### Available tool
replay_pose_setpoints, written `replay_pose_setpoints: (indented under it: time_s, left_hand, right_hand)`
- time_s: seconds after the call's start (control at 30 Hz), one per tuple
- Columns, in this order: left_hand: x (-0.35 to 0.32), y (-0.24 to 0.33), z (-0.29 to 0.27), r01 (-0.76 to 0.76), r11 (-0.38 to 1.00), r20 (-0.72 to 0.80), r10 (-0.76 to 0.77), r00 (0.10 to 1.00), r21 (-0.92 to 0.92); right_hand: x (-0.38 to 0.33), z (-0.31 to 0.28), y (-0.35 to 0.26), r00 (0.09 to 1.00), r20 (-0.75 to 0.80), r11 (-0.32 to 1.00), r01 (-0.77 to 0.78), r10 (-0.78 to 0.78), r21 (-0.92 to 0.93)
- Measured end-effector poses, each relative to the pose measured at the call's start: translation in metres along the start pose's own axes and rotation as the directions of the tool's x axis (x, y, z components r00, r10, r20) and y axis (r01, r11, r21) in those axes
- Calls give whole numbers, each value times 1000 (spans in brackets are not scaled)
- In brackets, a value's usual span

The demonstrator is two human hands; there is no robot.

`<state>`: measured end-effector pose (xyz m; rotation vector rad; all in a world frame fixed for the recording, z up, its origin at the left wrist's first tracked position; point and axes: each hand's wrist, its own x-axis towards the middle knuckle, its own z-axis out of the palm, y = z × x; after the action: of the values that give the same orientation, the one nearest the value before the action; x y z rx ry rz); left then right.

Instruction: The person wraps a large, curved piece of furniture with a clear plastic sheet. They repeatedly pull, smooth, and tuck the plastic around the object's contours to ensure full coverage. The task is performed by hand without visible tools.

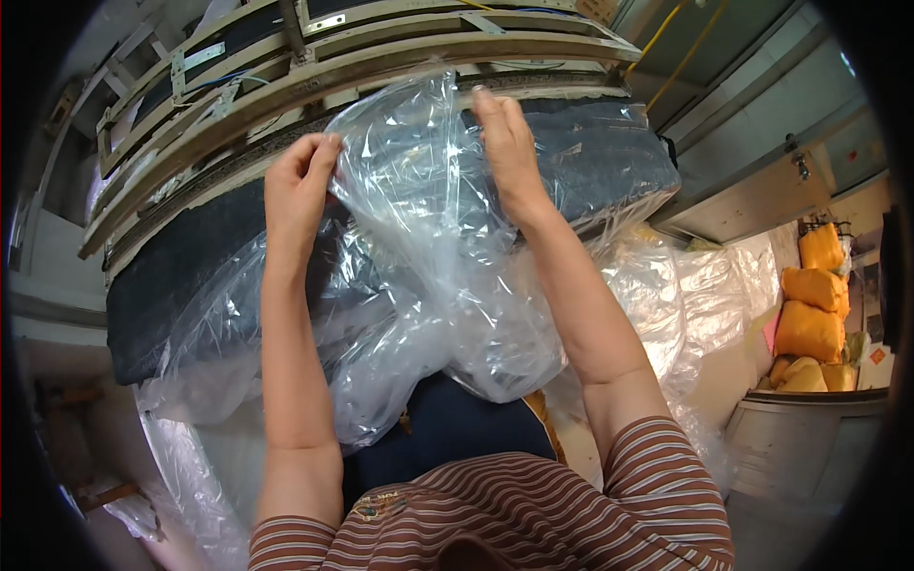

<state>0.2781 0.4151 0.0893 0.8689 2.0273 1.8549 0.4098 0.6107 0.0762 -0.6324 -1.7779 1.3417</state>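
Workshop bench (143,314), dark fabric beneath fingers. Left hand (297,190) pinches clear plastic bag (428,238); right hand (509,152) grips its rim. Opening bag mouth; spreading probably needs firmer purchase.

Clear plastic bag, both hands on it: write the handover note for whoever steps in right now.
Left hand: pinching the left edge of the clear plastic bag, fingers closed on the film.
Right hand: gripping the bag's upper right edge, fingers straight along it.
Bag: held up in front of the chest, partly spread between the hands, crumpled below.
Dark folded fabric: lying behind the bag on the work surface, outside it.
More loose clear plastic lies to the right.
Done: bag picked up and held at its edge.
Left: nothing is inside the bag yet.
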Motion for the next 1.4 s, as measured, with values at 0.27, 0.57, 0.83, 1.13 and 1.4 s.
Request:
replay_pose_setpoints:
  time_s: [0.27, 0.57, 0.83, 1.13, 1.4]
  left_hand:
    - [-64, 17, -13, 7, 973, 23, -2, 1000, -229]
    - [-98, 19, -14, 13, 961, 13, -10, 1000, -277]
    - [-112, 17, -18, 82, 957, -11, -88, 996, -277]
    - [-112, -2, -28, 98, 957, 58, -85, 995, -273]
    - [-111, 5, -23, 98, 955, 25, -95, 995, -280]
  right_hand:
    - [-14, -9, -51, 892, 452, 988, -86, 20, 127]
    - [-32, -16, -66, 896, 414, 966, -230, 162, 119]
    - [-16, -23, -69, 851, 522, 946, -123, -56, 301]
    - [-24, -47, -94, 711, 702, 924, -249, -31, 292]
    - [-23, -47, -95, 799, 581, 974, 23, -154, 227]
